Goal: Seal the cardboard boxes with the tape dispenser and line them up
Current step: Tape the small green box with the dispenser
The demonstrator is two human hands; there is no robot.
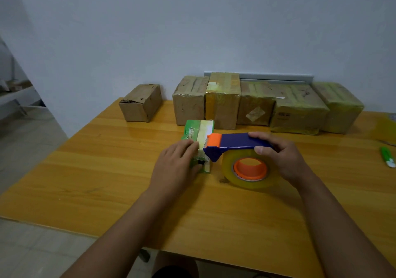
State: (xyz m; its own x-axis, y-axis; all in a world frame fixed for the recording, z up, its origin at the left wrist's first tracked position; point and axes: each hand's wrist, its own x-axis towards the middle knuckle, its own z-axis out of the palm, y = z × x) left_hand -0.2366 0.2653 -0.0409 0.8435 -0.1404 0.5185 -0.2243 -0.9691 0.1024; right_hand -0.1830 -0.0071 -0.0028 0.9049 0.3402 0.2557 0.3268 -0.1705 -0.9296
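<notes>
The small green box (198,143) lies in the middle of the wooden table (107,170), in front of the row of taped cardboard boxes (267,106). The left hand (177,164) presses on it with straight fingers, thumb on the near end. The right hand (282,157) grasps the blue tape dispenser (235,149) by its handle, cutter on the box top. The box looks light and thin-walled, so it probably slides and dents easily; hold it down flat from above.

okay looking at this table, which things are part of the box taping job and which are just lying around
Part of the job:
tape dispenser, held by right hand
small green box, under left hand
taped boxes in a row
untaped box

Lying about:
green and white tool, table's right edge
</notes>
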